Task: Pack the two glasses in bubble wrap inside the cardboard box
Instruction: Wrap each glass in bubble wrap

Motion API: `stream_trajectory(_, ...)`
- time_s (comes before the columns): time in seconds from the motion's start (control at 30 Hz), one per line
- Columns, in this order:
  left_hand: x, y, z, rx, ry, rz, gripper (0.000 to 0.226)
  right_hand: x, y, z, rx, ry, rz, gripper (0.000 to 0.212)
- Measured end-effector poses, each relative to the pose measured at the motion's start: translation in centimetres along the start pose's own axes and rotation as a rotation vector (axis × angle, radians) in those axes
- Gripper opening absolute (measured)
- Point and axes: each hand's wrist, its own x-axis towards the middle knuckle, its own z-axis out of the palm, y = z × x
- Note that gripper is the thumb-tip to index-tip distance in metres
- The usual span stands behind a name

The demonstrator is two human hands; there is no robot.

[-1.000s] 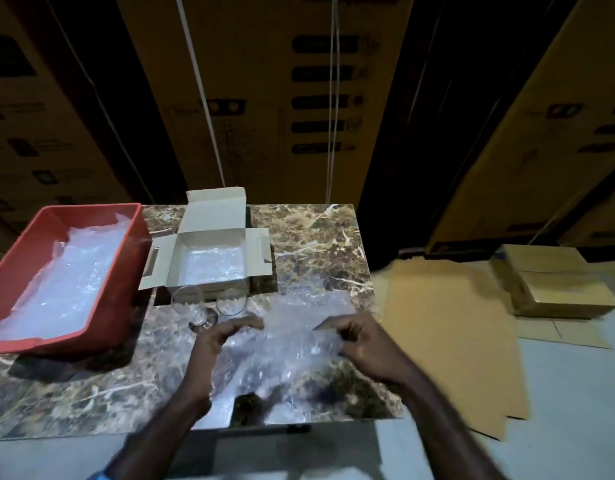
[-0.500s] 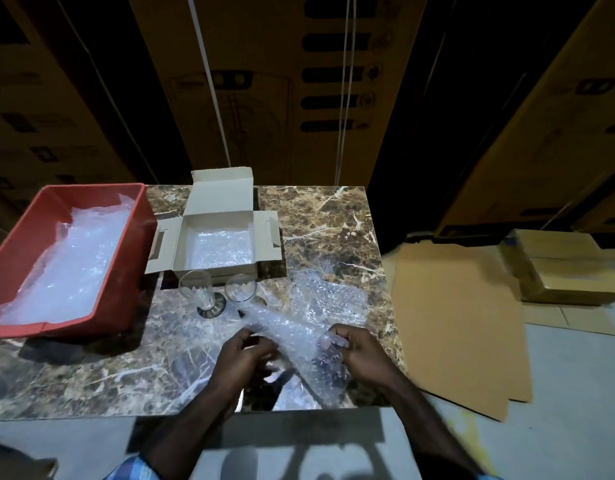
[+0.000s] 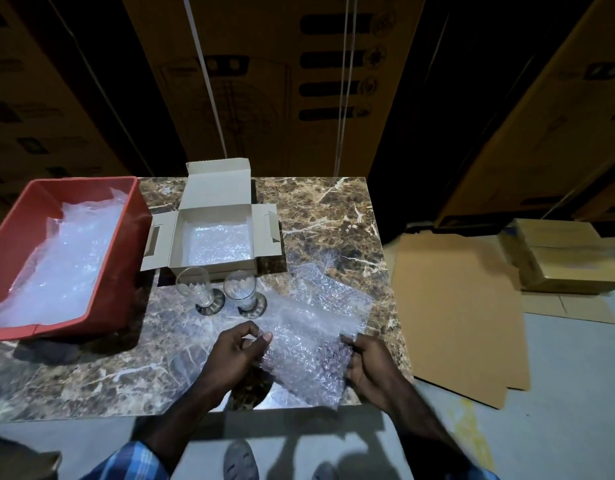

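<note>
Two clear stemmed glasses stand upright side by side on the marble table [image 3: 91, 375], the left glass [image 3: 197, 289] and the right glass [image 3: 243, 291], just in front of the open cardboard box [image 3: 214, 188]. The box is lined with bubble wrap. A loose sheet of bubble wrap [image 3: 313, 337] lies spread near the table's front edge. My left hand [image 3: 235, 355] pinches its left edge between thumb and fingers. My right hand [image 3: 368, 365] grips its right edge. Both hands are below and to the right of the glasses.
A red plastic bin [image 3: 108, 306] holding more bubble wrap sits at the table's left. Flat cardboard sheets [image 3: 458, 313] and closed cartons [image 3: 569, 261] lie on the floor to the right. Tall stacked cartons stand behind the table.
The bunched wrap has been pulled out into a flatter sheet; my hands moved apart to its left and right edges. The glasses and box stayed in place.
</note>
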Motion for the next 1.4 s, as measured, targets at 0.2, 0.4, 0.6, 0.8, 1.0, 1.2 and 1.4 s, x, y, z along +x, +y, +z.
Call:
stream_trajectory(0.2, 1.2, -3.4, 0.3, 0.205, -0.053, 0.026, 0.017, 1.7, 2.6, -0.5, -0.022, 0.098, 0.095, 0.042)
stream_trajectory(0.4, 1.9, -4.3, 0.1, 0.376, -0.125, 0.05, 0.007, 2.5, 3.2, 0.0, -0.222, 0.163, -0.044, 0.025)
stream_trajectory(0.6, 2.9, -4.6, -0.3, 0.411, -0.146, 0.097, 0.044, 2.9, 2.8, 0.7, -0.268, 0.178, -0.077, 0.037)
stream_trajectory(0.8, 3.7, -4.8, -0.3, 0.365, -0.204, 0.095, 0.076, 3.3, 1.0, 1.7, -0.247, 0.235, -0.218, 0.016)
stream_trajectory(1.0, 4.7, -6.0, 0.2, 0.42, -0.229, 0.045, 0.073, 4.4, 1.7, 1.6, -0.334, 0.411, -0.272, 0.024)
stream_trajectory(1.2, 5.7, -6.8, 0.4, 0.428, -0.241, 0.028, 0.066, 5.4, 2.5, 2.1, -0.347, 0.419, -0.326, 0.021)
stream_trajectory(1.4, 6.2, -8.0, 2.0, 0.257, -0.11, -0.096, 0.071, 7.2, -0.6, 2.8, -0.434, 0.36, -0.362, 0.02)
